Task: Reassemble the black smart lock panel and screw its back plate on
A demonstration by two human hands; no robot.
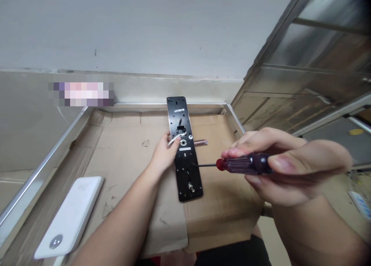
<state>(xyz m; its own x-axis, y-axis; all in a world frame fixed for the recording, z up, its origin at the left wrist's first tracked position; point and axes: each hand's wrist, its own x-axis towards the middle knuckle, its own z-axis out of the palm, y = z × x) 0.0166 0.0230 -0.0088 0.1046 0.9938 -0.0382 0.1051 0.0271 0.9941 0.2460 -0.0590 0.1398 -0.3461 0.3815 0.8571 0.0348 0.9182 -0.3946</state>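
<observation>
Left arm stretched forward, my left hand (164, 152) clasps the black panel (185, 159) by its left edge, thumb on top by the white cable (175, 138); panel's mid-worktop, over cardboard (223, 204). Right hand (292, 167) raised, fingers closed round a screwdriver (246, 164), shaft pointing left toward panel; tip contact unclear.

Panel (185, 162) right of power bank (72, 215)

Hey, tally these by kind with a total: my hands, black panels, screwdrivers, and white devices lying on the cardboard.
Hands: 2 (left hand, right hand)
Black panel: 1
Screwdriver: 1
White device: 1
Total: 5
</observation>
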